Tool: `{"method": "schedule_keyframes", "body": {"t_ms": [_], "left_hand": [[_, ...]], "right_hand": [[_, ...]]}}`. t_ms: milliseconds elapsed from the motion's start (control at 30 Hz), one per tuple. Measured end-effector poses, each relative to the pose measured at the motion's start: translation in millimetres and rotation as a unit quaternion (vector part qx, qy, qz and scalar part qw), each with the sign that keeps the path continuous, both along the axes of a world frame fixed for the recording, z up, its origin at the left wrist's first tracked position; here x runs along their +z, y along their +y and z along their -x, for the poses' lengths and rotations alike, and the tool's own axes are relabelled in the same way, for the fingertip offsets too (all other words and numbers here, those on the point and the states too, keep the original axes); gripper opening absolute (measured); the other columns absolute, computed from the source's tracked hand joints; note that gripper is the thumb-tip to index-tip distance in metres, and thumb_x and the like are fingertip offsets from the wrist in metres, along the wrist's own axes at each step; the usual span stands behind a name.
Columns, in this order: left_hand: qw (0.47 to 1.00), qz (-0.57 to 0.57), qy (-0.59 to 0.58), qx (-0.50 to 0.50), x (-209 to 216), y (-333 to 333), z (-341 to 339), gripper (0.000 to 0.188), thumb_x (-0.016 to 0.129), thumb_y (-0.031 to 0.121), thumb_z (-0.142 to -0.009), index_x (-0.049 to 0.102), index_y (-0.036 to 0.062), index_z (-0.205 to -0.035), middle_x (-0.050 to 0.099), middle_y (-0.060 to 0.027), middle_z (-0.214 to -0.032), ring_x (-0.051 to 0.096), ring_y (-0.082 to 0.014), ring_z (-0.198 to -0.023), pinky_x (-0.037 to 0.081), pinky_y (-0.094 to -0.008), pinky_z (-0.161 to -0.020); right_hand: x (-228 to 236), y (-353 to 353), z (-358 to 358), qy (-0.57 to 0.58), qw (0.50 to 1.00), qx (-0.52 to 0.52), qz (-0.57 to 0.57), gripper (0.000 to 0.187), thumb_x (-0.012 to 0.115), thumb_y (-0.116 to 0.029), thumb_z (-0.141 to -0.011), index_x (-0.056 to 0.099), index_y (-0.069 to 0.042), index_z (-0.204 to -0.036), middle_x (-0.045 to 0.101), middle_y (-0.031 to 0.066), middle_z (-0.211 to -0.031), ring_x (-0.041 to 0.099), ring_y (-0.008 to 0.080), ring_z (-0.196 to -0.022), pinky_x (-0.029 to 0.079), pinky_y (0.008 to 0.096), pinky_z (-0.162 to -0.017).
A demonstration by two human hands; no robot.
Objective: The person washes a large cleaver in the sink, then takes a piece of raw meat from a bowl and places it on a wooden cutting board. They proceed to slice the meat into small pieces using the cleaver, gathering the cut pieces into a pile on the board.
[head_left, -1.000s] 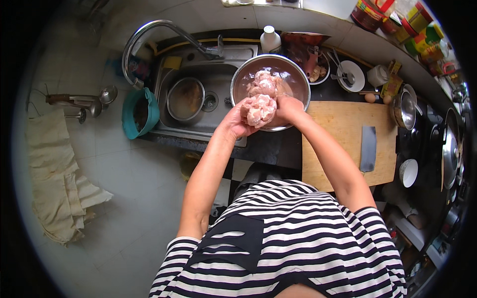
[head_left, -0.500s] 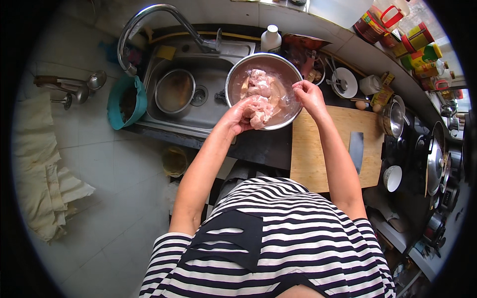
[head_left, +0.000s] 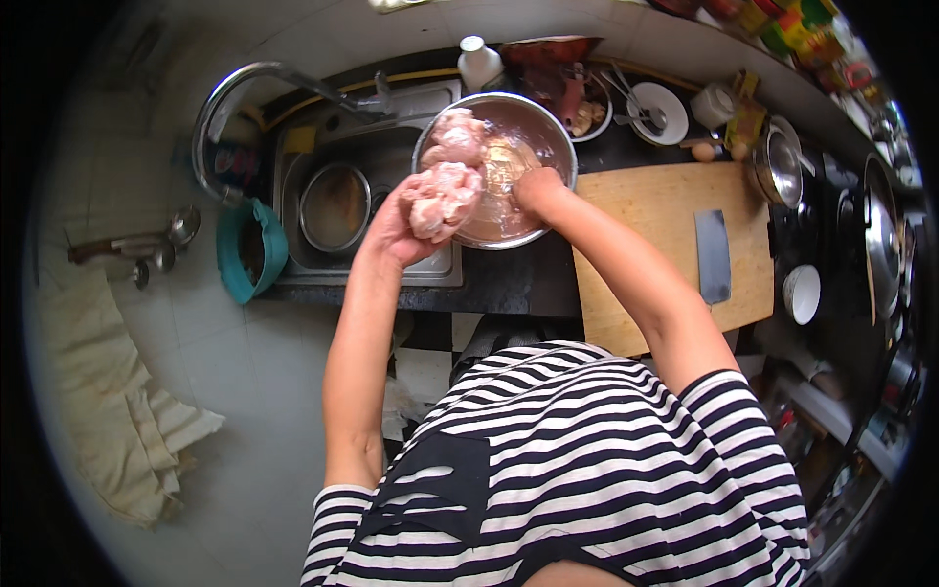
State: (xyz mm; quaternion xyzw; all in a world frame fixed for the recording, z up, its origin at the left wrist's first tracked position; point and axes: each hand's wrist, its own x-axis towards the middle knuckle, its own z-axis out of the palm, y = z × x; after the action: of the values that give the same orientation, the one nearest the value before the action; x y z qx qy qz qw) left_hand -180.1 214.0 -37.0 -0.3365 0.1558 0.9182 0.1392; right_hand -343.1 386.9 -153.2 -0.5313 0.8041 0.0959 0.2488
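Note:
A round steel bowl (head_left: 550,127) of cloudy pinkish water stands at the sink's right edge. At its left rim, my left hand (head_left: 396,227) is closed around a lump of raw pale-pink meat (head_left: 446,201). Another lump of raw meat (head_left: 456,137) sits just beyond it, against the bowl's far left side; whether the two are joined I cannot make out. My right hand (head_left: 540,190) reaches into the bowl from the right. Its fingers are hidden in the rippling water, so what they touch does not show.
A steel sink (head_left: 289,176) holds a round pan (head_left: 311,220) under the tap (head_left: 230,93). Right of the bowl, a cleaver (head_left: 713,256) lies on a wooden cutting board (head_left: 646,210). A white bottle (head_left: 479,65), a white bowl (head_left: 673,103) and eggs (head_left: 703,153) stand farther back.
My right hand has gone from the bowl's right rim down into the water. My left hand has drawn the meat leftward to the rim. The view has shifted.

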Motion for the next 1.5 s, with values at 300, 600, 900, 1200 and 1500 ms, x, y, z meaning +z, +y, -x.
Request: {"method": "schedule_keyframes", "body": {"t_ms": [300, 600, 900, 1200, 1500], "left_hand": [[0.996, 0.051, -0.024, 0.062, 36.0, 6.4, 0.1, 0.043, 0.060, 0.036, -0.085, 0.060, 0.0083, -0.117, 0.067, -0.0133, -0.106, 0.069, -0.0290, -0.081, 0.057, -0.0346, -0.053], [0.996, 0.007, -0.020, 0.085, 77.9, 38.6, 11.1, 0.045, 0.057, 0.040, -0.087, 0.059, 0.0084, -0.118, 0.065, -0.0152, -0.108, 0.068, -0.0294, -0.081, 0.058, -0.0351, -0.054], [0.982, -0.110, 0.125, 0.087, 45.8, 28.6, -5.9, 0.050, 0.049, 0.028, -0.093, 0.049, -0.0004, -0.134, 0.054, -0.0215, -0.133, 0.056, -0.0366, -0.119, 0.049, -0.0496, -0.100], [0.992, -0.045, 0.004, 0.121, 41.1, 32.5, -11.2, 0.042, 0.050, 0.025, -0.095, 0.053, 0.0002, -0.129, 0.060, -0.0177, -0.124, 0.061, -0.0321, -0.109, 0.053, -0.0458, -0.094], [0.993, -0.067, 0.052, 0.079, 22.0, 32.2, -15.8, 0.045, 0.053, 0.029, -0.093, 0.053, 0.0007, -0.128, 0.062, -0.0155, -0.120, 0.064, -0.0292, -0.103, 0.058, -0.0391, -0.082]], "right_hand": [[6.8, 0.4, 7.6, -0.155, 0.962, -0.189, 0.125, 0.033, 0.062, -0.024, -0.076, 0.073, -0.012, -0.105, 0.071, 0.0167, -0.103, 0.069, 0.0311, -0.095, 0.053, 0.0442, -0.082], [-19.0, -35.6, 26.7, -0.258, 0.857, -0.296, 0.335, 0.022, 0.066, -0.026, -0.082, 0.065, -0.007, -0.092, 0.068, 0.0169, -0.086, 0.066, 0.0318, -0.082, 0.052, 0.0429, -0.074], [-43.3, -96.9, -3.7, -0.003, 0.953, -0.059, 0.297, 0.020, 0.055, -0.015, -0.087, 0.073, -0.011, -0.092, 0.072, 0.0115, -0.096, 0.072, 0.0245, -0.086, 0.058, 0.0381, -0.070], [-6.7, -69.8, -18.9, -0.186, 0.918, -0.236, 0.260, 0.021, 0.055, -0.013, -0.086, 0.072, -0.003, -0.093, 0.069, 0.0237, -0.100, 0.068, 0.0370, -0.098, 0.054, 0.0451, -0.083], [37.5, -19.2, -5.5, -0.148, 0.899, -0.199, 0.360, 0.027, 0.058, -0.025, -0.087, 0.070, -0.002, -0.079, 0.068, 0.0228, -0.083, 0.066, 0.0397, -0.083, 0.052, 0.0494, -0.075]]}}
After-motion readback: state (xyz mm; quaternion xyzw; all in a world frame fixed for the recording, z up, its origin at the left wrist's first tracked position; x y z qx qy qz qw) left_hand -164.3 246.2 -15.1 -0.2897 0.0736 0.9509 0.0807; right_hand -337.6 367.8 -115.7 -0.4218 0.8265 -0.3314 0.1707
